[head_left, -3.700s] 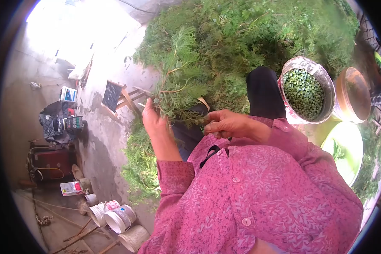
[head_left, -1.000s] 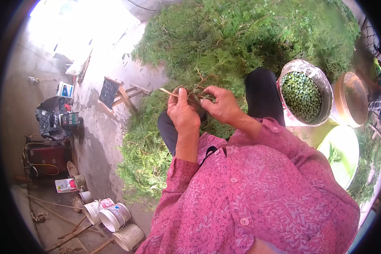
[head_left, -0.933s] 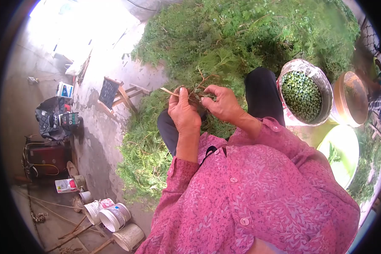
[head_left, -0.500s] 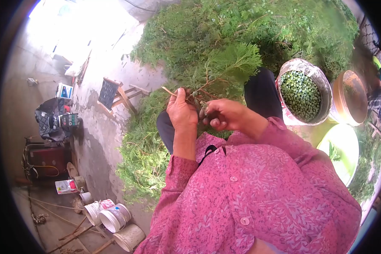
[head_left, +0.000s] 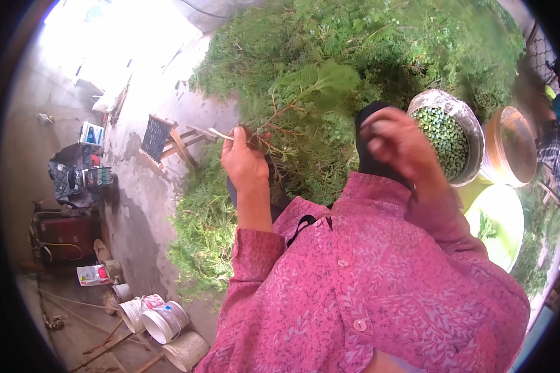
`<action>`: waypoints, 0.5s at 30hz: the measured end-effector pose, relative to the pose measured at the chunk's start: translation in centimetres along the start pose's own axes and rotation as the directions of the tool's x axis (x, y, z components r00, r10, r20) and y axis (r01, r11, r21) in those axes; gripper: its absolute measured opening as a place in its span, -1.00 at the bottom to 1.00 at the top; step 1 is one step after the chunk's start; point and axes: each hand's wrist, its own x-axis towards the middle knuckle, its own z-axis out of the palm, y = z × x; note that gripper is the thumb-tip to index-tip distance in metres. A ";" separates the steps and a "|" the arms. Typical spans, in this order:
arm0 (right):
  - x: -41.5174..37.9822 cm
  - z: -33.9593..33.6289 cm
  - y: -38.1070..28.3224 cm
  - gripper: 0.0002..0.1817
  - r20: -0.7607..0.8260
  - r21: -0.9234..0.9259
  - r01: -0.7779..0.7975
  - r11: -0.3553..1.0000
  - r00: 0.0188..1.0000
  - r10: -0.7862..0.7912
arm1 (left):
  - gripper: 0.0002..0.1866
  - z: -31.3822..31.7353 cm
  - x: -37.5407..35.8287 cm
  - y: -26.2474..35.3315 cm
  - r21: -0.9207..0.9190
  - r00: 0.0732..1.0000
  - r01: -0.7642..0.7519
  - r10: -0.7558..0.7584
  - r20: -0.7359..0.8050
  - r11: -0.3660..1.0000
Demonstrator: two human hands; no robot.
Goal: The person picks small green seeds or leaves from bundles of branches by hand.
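Observation:
My left hand [head_left: 247, 165] is closed round the cut end of a leafy green branch [head_left: 286, 112], whose pale stem tip sticks out to the left of the thumb. My right hand [head_left: 399, 142] is blurred by motion, its fingers curled, over my dark-clad knee and just left of a bucket [head_left: 477, 130] of small green cones [head_left: 442, 140]. Whether those fingers hold anything cannot be made out. Behind both hands spreads a large pile of green branches [head_left: 367, 50].
Right of the bucket stand an orange-rimmed tub [head_left: 510, 146] and a lime-green basin [head_left: 499, 224]. A folding stool [head_left: 162, 142] lies on the floor to the left. White buckets [head_left: 165, 322] and a dark red box [head_left: 71, 238] are at the lower left.
My right hand has left the branch and moved right, to beside the bucket. My left hand, with the branch, has shifted slightly left.

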 end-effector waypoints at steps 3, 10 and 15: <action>-0.6 -6.6 -0.7 -0.76 -0.363 -0.476 0.319 0.819 0.777 -0.514 | -0.94 -0.4 -0.2 0.1 -0.016 0.999 0.014 -0.014 -0.037 1.000; -0.9 -9.4 0.7 -0.66 -0.189 -0.961 -0.057 0.270 0.849 -0.493 | -0.94 -0.1 -1.0 -0.5 -0.021 0.997 0.072 -0.072 0.020 0.997; 1.7 2.3 1.2 -0.67 0.135 -0.702 0.281 0.655 0.955 -0.264 | -0.93 0.7 -2.0 -0.8 0.003 0.994 0.096 -0.096 0.058 0.995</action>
